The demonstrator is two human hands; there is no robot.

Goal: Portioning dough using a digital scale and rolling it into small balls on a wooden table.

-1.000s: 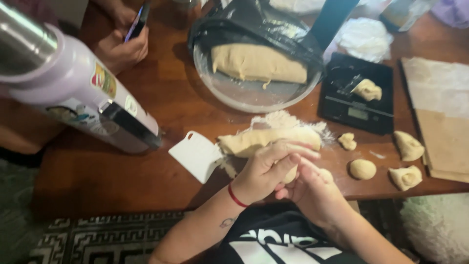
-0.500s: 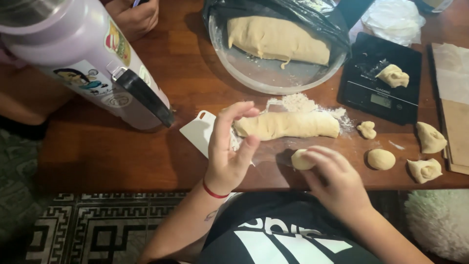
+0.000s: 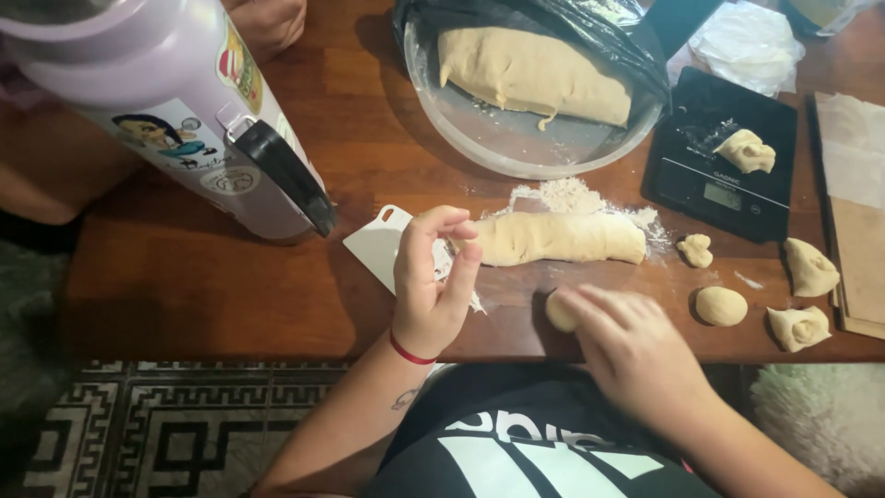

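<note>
dough ball under the palm

right hand (image 3: 636,346) now presses flat on a dough ball (image 3: 559,312) at the table edge; left hand (image 3: 431,281), lifted off since a second ago, hovers empty, fingers loosely curled, dough log (image 3: 553,237) just beyond it.

The right hand (image 3: 636,346) covers most of the small dough ball (image 3: 559,312) beneath it. Beside the dough log (image 3: 553,238), the white scraper (image 3: 383,247) lies partly behind the left hand (image 3: 431,281).
</note>
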